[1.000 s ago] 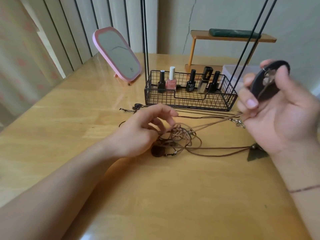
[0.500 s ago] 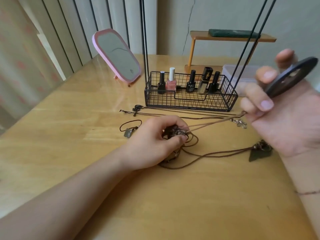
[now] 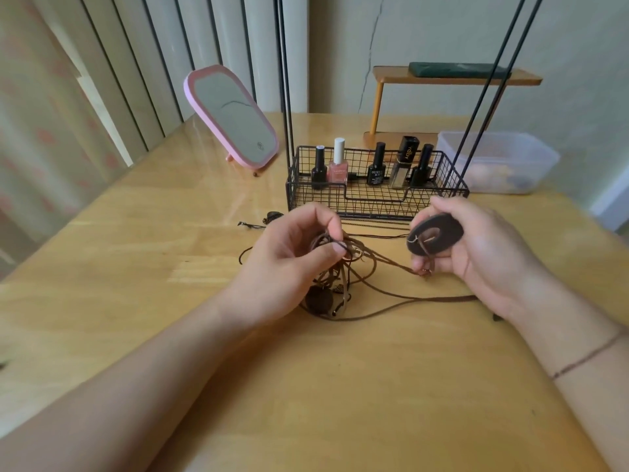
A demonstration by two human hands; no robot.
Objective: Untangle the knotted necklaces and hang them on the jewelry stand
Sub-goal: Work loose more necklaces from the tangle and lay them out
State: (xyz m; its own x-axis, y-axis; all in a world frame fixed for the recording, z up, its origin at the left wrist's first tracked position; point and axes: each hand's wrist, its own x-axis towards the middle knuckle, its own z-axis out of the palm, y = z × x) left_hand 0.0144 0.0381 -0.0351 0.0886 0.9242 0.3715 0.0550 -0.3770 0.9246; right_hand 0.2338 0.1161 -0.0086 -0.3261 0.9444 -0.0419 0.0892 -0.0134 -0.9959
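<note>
The right hand [image 3: 476, 253] has come down from where it was raised half a second ago and now sits just in front of the wire basket [image 3: 374, 195], close to the left hand [image 3: 299, 253]. Its fingers are curled round the dark oval pendant [image 3: 435, 235], and the lower fingers also seem to pinch a small clasp below it, though that part is too blurred to be sure. The brown cord that ran taut from the pendant to the knot now sags. That slack probably means the person has stopped pulling and is about to feed the pendant through a loop.

The left hand, in front of the basket's left end, pinches the tangle of cords [image 3: 340, 267] between thumb and forefinger at its top, lifting part of it off the wooden table [image 3: 136, 267]. The rest of the tangle lies on the table below that hand, with a round brown pendant [image 3: 318, 301] at its near edge and one long strand trailing toward the right wrist.

The necklaces are not yet separated. The thin black rods [image 3: 286, 97] rising from the basket appear to be the stand, and nothing visible hangs from them
</note>
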